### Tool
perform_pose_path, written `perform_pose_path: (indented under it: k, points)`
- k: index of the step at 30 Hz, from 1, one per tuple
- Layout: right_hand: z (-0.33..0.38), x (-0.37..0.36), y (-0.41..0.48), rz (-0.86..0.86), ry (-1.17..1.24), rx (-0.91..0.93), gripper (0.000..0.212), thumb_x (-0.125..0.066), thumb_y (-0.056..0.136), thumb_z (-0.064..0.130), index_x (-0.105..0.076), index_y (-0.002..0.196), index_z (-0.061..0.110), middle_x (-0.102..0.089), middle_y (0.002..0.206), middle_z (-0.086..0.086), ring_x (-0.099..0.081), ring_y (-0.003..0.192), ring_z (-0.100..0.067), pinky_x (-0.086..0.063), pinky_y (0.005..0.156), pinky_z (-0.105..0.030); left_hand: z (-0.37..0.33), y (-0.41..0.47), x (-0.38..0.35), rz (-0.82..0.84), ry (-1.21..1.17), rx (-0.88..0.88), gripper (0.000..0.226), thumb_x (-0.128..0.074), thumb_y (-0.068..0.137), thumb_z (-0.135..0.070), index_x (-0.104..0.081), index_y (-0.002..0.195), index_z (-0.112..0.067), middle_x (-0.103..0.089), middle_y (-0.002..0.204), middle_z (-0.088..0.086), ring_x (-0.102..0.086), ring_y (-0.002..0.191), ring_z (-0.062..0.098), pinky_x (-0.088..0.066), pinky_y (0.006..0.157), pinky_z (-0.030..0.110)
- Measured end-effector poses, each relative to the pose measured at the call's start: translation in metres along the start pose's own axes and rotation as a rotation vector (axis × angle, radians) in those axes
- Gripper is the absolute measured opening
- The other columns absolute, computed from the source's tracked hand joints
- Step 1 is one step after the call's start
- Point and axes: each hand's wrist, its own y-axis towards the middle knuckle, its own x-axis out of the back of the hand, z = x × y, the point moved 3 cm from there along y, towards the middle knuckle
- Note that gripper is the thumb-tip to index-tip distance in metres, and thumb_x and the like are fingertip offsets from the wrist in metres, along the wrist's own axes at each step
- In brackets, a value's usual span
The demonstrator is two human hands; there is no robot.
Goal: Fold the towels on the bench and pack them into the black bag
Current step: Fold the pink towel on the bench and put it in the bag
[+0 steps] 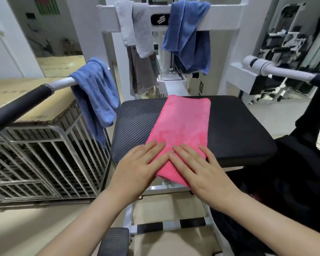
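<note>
I log: black padded tabletop (235, 126). Black bag (294, 182), just right of it. Pink towel (181, 124), folded to a long strip, lying along the tabletop, near end overhanging. My left hand (137, 169) and right hand (201, 169), fingers straight, flat on that near end.

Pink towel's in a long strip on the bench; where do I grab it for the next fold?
Likely its near end: the pink towel overhangs the front edge of the bench pad there, under the flat left hand and right hand. Come from your side, thumbs under the hanging corners; the far end lies flat on the pad.
</note>
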Motion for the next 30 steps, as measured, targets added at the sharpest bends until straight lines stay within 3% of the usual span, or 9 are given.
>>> perform_pose_path:
  k: [4,9,12,15,18,22,25,28,30]
  points:
    - [-0.01,0.007,0.006,-0.159,0.082,0.066,0.038,-0.048,0.094,0.014,-0.06,0.13,0.011,-0.06,0.134,-0.005,-0.056,0.125,-0.021,-0.045,0.096,-0.045,-0.005,0.008,0.015,-0.015,0.004,0.006,0.034,-0.046,0.091,-0.015,-0.067,0.117,-0.014,-0.069,0.121,0.003,-0.066,0.11,0.023,-0.041,0.086,0.035]
    - [-0.005,0.056,-0.005,0.113,0.649,-0.123,0.032,-0.057,0.095,0.021,-0.059,0.125,0.032,-0.067,0.109,0.021,-0.063,0.098,-0.002,-0.049,0.086,-0.032,-0.034,0.012,0.052,0.33,-0.016,0.074,0.026,-0.06,0.075,-0.012,-0.06,0.092,-0.031,-0.068,0.077,-0.011,-0.065,0.073,0.013,-0.043,0.072,0.032]
    - [-0.006,0.073,-0.007,0.143,0.957,-0.226,0.028,-0.057,0.096,0.016,-0.067,0.116,0.033,-0.072,0.104,0.004,-0.066,0.097,-0.015,-0.052,0.087,-0.037,-0.035,0.028,0.068,0.511,-0.389,0.187,0.004,-0.059,0.088,-0.023,-0.057,0.085,-0.023,-0.061,0.068,-0.006,-0.053,0.062,0.01,-0.045,0.063,0.031]
    - [-0.031,0.077,0.009,-0.068,1.153,-0.456,0.029,-0.058,0.093,0.009,-0.073,0.106,0.03,-0.072,0.106,0.003,-0.065,0.1,-0.01,-0.051,0.09,-0.028,-0.007,0.056,0.068,0.348,-0.836,0.556,0.008,-0.069,0.087,-0.026,-0.069,0.085,-0.018,-0.068,0.071,0.001,-0.058,0.062,0.005,-0.047,0.061,0.024]
    - [-0.058,0.069,0.036,-0.126,1.053,-0.631,0.025,-0.056,0.091,0.01,-0.07,0.103,0.026,-0.072,0.1,0.007,-0.065,0.097,-0.013,-0.049,0.088,-0.036,0.019,0.075,0.051,0.129,-1.03,0.874,0.015,-0.071,0.085,-0.026,-0.069,0.088,-0.012,-0.068,0.075,0.0,-0.06,0.067,0.01,-0.047,0.065,0.026]
    - [-0.075,0.049,0.064,-0.095,0.842,-0.788,0.021,-0.043,0.094,0.017,-0.061,0.105,0.021,-0.065,0.102,0.007,-0.06,0.098,-0.014,-0.047,0.083,-0.034,0.019,0.085,0.034,0.075,-1.274,0.986,0.05,-0.076,0.076,-0.033,-0.057,0.117,-0.01,-0.072,0.094,0.005,-0.071,0.078,0.012,-0.056,0.069,0.023]
    - [-0.079,0.038,0.07,-0.039,0.776,-0.823,0.024,-0.036,0.099,0.019,-0.051,0.118,0.017,-0.062,0.116,-0.002,-0.057,0.105,-0.022,-0.045,0.087,-0.037,0.015,0.078,0.035,0.199,-1.233,0.937,0.088,-0.08,0.071,-0.043,-0.028,0.142,-0.034,-0.076,0.092,0.005,-0.073,0.086,0.017,-0.057,0.084,0.034]
    - [-0.077,0.032,0.074,0.015,0.611,-0.782,0.014,-0.032,0.1,0.019,-0.041,0.109,0.013,-0.063,0.104,-0.01,-0.058,0.09,-0.032,-0.047,0.077,-0.043,0.004,0.065,0.035,0.258,-1.077,0.829,0.083,-0.076,0.08,-0.027,-0.023,0.14,-0.048,-0.076,0.082,-0.002,-0.07,0.072,0.009,-0.052,0.074,0.022]
    - [-0.074,0.03,0.079,0.045,0.492,-0.744,0.006,-0.031,0.099,0.017,-0.036,0.103,0.015,-0.061,0.093,-0.011,-0.055,0.078,-0.033,-0.042,0.066,-0.041,0.003,0.056,0.03,0.101,-0.936,0.807,0.064,-0.078,0.079,-0.021,-0.048,0.129,-0.046,-0.072,0.09,-0.015,-0.061,0.068,0.002,-0.048,0.074,0.023]
